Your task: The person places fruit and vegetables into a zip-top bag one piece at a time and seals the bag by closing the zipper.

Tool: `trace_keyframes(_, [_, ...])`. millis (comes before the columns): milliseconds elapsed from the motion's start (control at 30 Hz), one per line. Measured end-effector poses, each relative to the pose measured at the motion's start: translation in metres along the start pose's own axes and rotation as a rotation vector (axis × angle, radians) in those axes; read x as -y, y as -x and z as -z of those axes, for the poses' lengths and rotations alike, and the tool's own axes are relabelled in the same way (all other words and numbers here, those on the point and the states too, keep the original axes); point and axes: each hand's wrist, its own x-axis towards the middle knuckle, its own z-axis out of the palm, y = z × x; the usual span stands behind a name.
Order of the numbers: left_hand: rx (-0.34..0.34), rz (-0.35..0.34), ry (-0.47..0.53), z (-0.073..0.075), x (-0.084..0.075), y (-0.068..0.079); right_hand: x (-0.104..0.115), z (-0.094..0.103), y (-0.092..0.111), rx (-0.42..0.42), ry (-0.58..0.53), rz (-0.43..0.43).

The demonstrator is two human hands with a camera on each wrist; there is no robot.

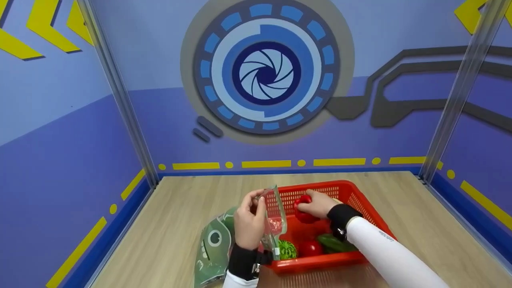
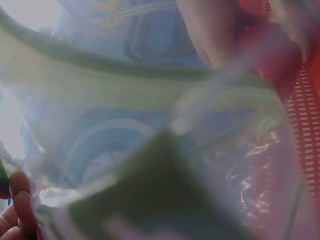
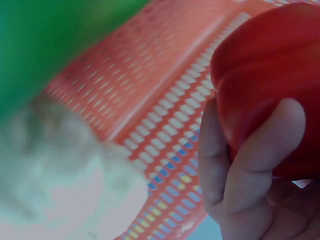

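A red bell pepper (image 1: pixel 305 216) is gripped in my right hand (image 1: pixel 320 205), above the far part of the red basket (image 1: pixel 348 188). In the right wrist view, the thumb and fingers (image 3: pixel 260 145) curl round the pepper (image 3: pixel 270 65). My left hand (image 1: pixel 250 222) pinches the edge of a green and clear plastic bag (image 1: pixel 216 252) printed with a cartoon face. Its clear side stands upright at the basket's left edge. The left wrist view shows the bag's green rim (image 2: pixel 150 72) stretched across, with the left fingers (image 2: pixel 22 210) at lower left.
Inside the basket lie a green ridged ball-like thing (image 1: pixel 287 250), a red tomato-like thing (image 1: pixel 310 248) and a dark green cucumber-like thing (image 1: pixel 336 243). A blurred pale thing (image 3: pixel 75 185) shows in the right wrist view. Printed walls (image 1: pixel 160 120) enclose the wooden table (image 1: pixel 168 224).
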Motion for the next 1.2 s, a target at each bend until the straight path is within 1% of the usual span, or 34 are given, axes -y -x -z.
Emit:
trace_keyframes(100, [0.001, 0.014, 0.001, 0.000, -0.001, -0.001, 0.009, 0.005, 0.002, 0.005, -0.105, 0.037])
trace_keyframes(300, [0.002, 0.018, -0.003, 0.000, -0.001, -0.002, 0.030, 0.015, 0.010, 0.060, -0.325, 0.147])
trace_keyframes(367, [0.005, 0.022, 0.002, 0.000, -0.001, -0.002, 0.038, 0.017, 0.013, 0.077, -0.378, 0.183])
trace_keyframes(433, [0.009, 0.028, 0.006, 0.000, -0.001, -0.001, 0.046, 0.016, 0.017, 0.089, -0.407, 0.218])
trace_keyframes(533, [0.011, 0.027, 0.012, 0.001, -0.001, -0.002, 0.059, 0.011, 0.024, 0.097, -0.405, 0.261])
trace_keyframes(667, [0.000, 0.005, -0.005, 0.001, -0.001, -0.002, 0.071, -0.003, 0.028, 0.117, -0.374, 0.305])
trace_keyframes(900, [-0.019, -0.049, -0.041, 0.001, -0.001, -0.001, 0.083, -0.027, 0.023, 0.143, -0.302, 0.398])
trace_keyframes(967, [-0.018, -0.057, -0.046, 0.002, -0.002, 0.000, 0.086, -0.032, 0.021, 0.153, -0.282, 0.412])
trace_keyframes(1100, [-0.020, -0.076, -0.055, 0.002, -0.002, -0.001, 0.091, -0.040, 0.017, 0.179, -0.265, 0.410])
trace_keyframes(1200, [-0.033, -0.087, -0.074, 0.001, -0.003, -0.001, 0.094, -0.046, 0.014, 0.191, -0.243, 0.456])
